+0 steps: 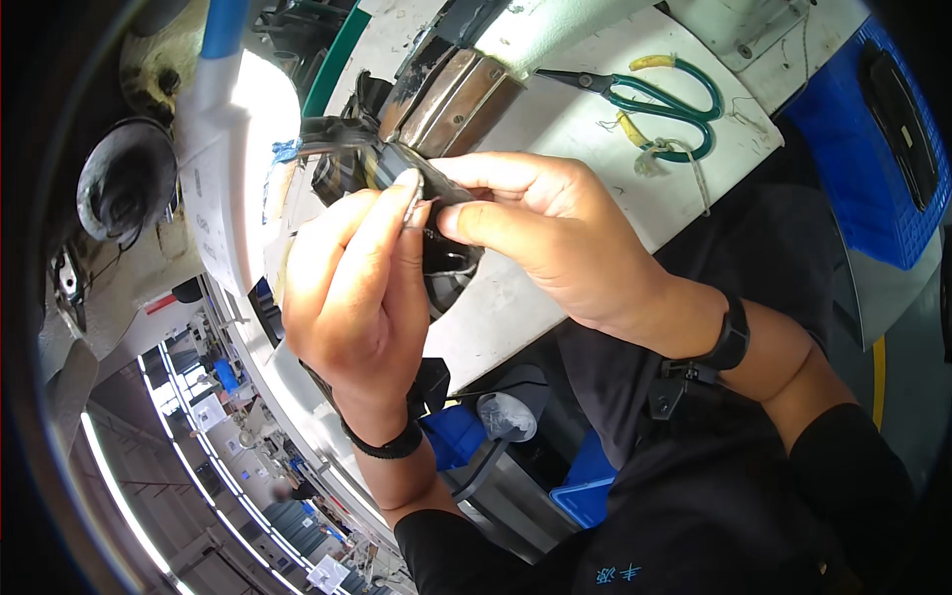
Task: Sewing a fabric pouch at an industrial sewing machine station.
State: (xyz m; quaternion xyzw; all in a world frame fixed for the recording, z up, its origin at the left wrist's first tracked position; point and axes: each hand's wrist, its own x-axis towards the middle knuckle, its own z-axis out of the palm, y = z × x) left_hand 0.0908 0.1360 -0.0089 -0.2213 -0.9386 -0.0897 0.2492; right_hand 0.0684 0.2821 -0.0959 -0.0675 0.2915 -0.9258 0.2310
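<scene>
My left hand (pixel 352 288) is closed in a pinch, with a small whitish scrap between its thumb and fingertips. My right hand (pixel 575 238) grips a black glossy piece (pixel 451 263) between thumb and forefinger, just right of the left fingertips. The piece is folded and partly hidden by both hands, so its exact kind is unclear. Both hands meet in front of a machine's metal-cased end (pixel 461 104), above a white worktop (pixel 511 317). Beyond my right hand, thread snips with green handles (pixel 600 85) lie on the worktop.
A pale machine arm (pixel 555 35) crosses the top. A bright lamp-lit white part (pixel 223 169) and a round metal disc (pixel 127 178) stand at left. At right sits a blue crate (pixel 828 149) with a flat dark item (pixel 902 124). Below are blue bins (pixel 590 491) and a bag-lined container (pixel 508 416).
</scene>
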